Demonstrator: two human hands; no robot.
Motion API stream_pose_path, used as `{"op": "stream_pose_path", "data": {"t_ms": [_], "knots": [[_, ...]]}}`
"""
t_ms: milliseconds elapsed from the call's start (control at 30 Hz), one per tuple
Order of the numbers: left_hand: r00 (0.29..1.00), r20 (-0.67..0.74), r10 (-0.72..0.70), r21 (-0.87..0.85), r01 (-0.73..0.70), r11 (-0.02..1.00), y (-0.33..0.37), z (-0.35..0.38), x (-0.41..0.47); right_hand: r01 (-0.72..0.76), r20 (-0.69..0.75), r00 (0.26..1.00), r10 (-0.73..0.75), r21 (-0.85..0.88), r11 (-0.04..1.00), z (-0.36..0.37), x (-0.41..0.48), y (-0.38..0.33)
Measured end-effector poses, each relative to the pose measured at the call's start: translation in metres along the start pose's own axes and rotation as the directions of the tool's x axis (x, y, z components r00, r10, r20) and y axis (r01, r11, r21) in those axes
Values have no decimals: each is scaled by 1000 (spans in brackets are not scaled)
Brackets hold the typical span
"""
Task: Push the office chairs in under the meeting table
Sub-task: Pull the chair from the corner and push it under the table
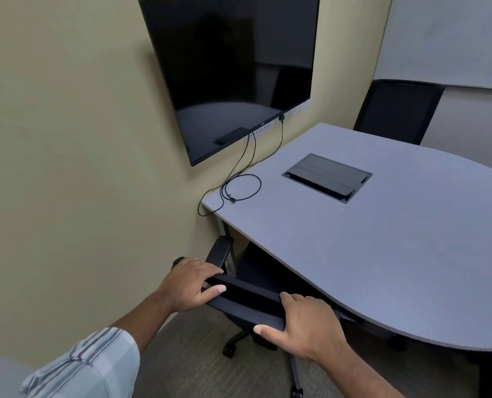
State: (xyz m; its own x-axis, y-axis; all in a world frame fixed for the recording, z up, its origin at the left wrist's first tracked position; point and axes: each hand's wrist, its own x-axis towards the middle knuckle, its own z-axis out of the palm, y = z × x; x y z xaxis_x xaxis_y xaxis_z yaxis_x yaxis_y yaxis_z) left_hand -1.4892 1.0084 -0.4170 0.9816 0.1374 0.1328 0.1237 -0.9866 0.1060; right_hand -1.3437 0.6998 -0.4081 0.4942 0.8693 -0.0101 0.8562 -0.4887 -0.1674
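At the near curved edge of the meeting table [354, 254], the black office chair [250, 300] stands with its seat already partly under the grey top and its backrest toward the person. Both hands grip that backrest's top edge: the left hand [188, 285] near the left corner, the right hand [305, 326] further along, fingers curled over the far side and thumbs pressed on the near face, probably so an even push rolls the chair straight on its castors. Its left armrest [219, 249] sits just beside the table's edge and may catch. 1 more chair [394, 110] waits at the far side. Cables [239, 185] trail from the wall screen [227, 73] onto the tabletop, clear of the push.
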Motion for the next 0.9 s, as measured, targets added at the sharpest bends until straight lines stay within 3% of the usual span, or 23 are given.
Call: {"op": "stream_pose_path", "data": {"t_ms": [367,900], "knots": [[990,36,139,-39,-138,990,-66,3,69,-191,-73,979,192,15,981,4,48,-25],[956,29,293,-28,-292,956,-126,9,150,-363,-103,927,361,-3,932,4,108,-42]]}}
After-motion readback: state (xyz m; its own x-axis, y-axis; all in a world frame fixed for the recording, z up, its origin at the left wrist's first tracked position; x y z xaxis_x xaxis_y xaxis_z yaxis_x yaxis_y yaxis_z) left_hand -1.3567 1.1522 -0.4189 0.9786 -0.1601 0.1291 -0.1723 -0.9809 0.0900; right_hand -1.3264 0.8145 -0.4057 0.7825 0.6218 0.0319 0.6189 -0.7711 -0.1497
